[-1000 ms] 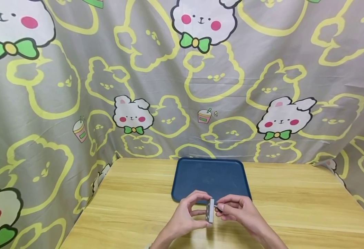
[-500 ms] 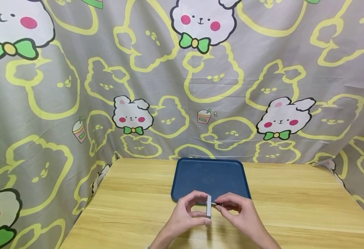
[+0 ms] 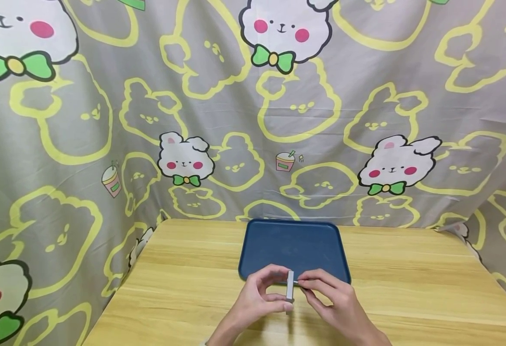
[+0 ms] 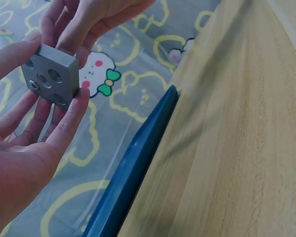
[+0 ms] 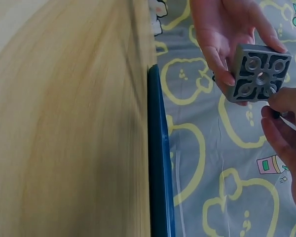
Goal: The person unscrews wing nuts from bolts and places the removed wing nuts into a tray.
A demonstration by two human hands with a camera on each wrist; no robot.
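1. Well, from my distant seat I find the square metal block point(image 3: 289, 287) held in the air above the tabletop point(image 3: 183, 269), close by the near edge of the blue tray point(image 3: 294, 247).
2. I see it turned on its side, thin edge toward the head camera, 1 broad face to the left and 1 to the right; I judge this leaves both faces within reach.
3. My view has the left hand point(image 3: 257, 293) gripping the block by opposite edges, fingers and thumb set as wide as the block itself, likely so that its holes stay uncovered.
4. For the right hand point(image 3: 337, 298) I read a narrow pinch on a slim metal piece point(image 3: 296, 282), which points at the block's right face, probably so the fingertips can steer it.
5. On that ribbed face I make out 1 center hole point(image 5: 261, 77) and the slim piece beside 1 corner; I cannot tell how deep it sits.
6. I note the tray lying flat, its far edge next to the tabletop's far edge, perhaps to leave the near side for handwork.
7. Beyond that edge I see patterned cloth point(image 3: 231, 110) hanging, presumably as a screen.
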